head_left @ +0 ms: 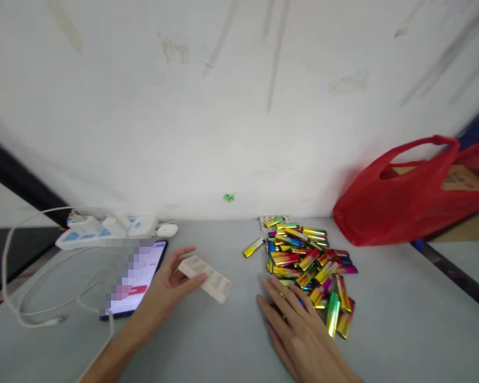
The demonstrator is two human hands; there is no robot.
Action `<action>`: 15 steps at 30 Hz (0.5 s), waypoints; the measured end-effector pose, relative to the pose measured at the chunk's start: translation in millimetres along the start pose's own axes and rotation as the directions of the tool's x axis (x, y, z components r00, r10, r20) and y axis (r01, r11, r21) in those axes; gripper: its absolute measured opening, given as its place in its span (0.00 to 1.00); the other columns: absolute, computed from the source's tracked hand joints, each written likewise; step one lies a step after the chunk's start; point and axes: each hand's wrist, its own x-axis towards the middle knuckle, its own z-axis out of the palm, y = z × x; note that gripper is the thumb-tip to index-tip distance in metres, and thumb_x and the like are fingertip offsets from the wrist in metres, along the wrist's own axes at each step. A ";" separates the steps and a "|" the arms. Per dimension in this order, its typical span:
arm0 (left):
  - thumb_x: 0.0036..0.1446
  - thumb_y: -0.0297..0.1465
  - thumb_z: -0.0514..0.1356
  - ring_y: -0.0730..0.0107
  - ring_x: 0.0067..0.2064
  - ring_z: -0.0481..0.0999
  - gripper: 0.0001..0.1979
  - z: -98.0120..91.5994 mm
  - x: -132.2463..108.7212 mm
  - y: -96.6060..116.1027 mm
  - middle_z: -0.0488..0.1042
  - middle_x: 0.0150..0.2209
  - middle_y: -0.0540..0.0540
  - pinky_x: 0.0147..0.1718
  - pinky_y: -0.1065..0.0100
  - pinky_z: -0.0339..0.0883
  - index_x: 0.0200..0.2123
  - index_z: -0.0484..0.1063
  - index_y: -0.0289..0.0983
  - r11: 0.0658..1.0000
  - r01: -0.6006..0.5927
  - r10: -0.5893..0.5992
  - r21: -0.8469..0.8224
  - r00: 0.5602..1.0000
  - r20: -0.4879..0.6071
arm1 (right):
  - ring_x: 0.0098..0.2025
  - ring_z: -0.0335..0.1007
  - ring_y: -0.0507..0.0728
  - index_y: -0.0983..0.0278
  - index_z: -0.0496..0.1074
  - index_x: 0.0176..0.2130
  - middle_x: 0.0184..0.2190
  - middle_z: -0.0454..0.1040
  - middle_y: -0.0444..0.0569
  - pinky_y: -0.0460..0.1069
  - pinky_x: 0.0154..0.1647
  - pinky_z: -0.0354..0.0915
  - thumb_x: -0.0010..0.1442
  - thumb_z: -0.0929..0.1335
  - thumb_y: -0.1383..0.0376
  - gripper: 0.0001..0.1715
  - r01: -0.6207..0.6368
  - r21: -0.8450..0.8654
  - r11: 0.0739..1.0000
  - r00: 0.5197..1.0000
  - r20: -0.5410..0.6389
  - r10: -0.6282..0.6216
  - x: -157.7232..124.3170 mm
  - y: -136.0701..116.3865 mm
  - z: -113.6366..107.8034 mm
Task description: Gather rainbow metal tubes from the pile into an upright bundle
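My left hand (173, 284) grips a small white plastic tray (209, 279) by its left end, thumb on top and fingers beneath. The tray is tilted, and rows of shallow compartments show on its face. To the right lies a heap of shiny lighters (295, 258) in gold, red, green, blue and purple. Over the heap's near left side rests my right hand (293, 324), palm down with its fingers stretched out. What lies under those fingers is partly hidden. One gold lighter (254, 248) sits apart, left of the heap.
Behind the heap is another white tray (263, 221). At the left are a phone (155, 266), a power strip (143, 226), a white earbud case (167, 230) and a looping white cable (8, 266). A red bag (395, 207) with cardboard inside stands at the right, by the wall.
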 end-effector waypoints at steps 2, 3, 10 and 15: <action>0.42 0.47 0.81 0.47 0.48 0.87 0.43 -6.7 -1.0 -5.8 0.83 0.47 0.44 0.48 0.52 0.84 0.59 0.72 0.43 0.999 -0.012 0.011 0.044 1.000 0.026 | 0.73 0.69 0.68 0.64 0.76 0.65 0.72 0.72 0.60 0.64 0.65 0.73 0.72 0.66 0.70 0.24 -0.012 0.015 1.000 1.000 -0.008 0.012 2.4 2.3 -3.8; 0.42 0.45 0.82 0.47 0.49 0.87 0.42 -9.0 -1.5 -8.0 0.83 0.47 0.45 0.49 0.53 0.83 0.59 0.72 0.43 0.998 -0.033 0.030 0.060 0.998 0.048 | 0.72 0.70 0.68 0.64 0.77 0.64 0.71 0.73 0.60 0.64 0.65 0.73 0.73 0.66 0.70 0.23 -0.014 0.031 0.999 1.000 -0.015 0.014 3.3 2.8 -5.8; 0.52 0.48 0.75 0.52 0.43 0.85 0.31 -8.8 -7.3 -8.7 0.81 0.47 0.45 0.38 0.60 0.81 0.57 0.78 0.44 0.901 -0.181 0.168 0.393 0.983 0.068 | 0.61 0.77 0.67 0.63 0.79 0.57 0.60 0.83 0.56 0.63 0.62 0.72 0.74 0.67 0.68 0.16 -0.040 0.158 0.987 0.996 -0.069 0.052 16.0 -4.1 -18.8; 0.59 0.47 0.71 0.50 0.50 0.84 0.27 -7.7 -5.4 -18.1 0.81 0.50 0.44 0.49 0.56 0.79 0.58 0.77 0.44 0.829 -0.279 0.266 0.485 0.959 0.098 | 0.65 0.73 0.70 0.64 0.78 0.59 0.63 0.80 0.59 0.67 0.67 0.66 0.74 0.68 0.65 0.17 -0.145 0.060 0.988 0.989 0.032 0.143 56.9 -5.0 -24.3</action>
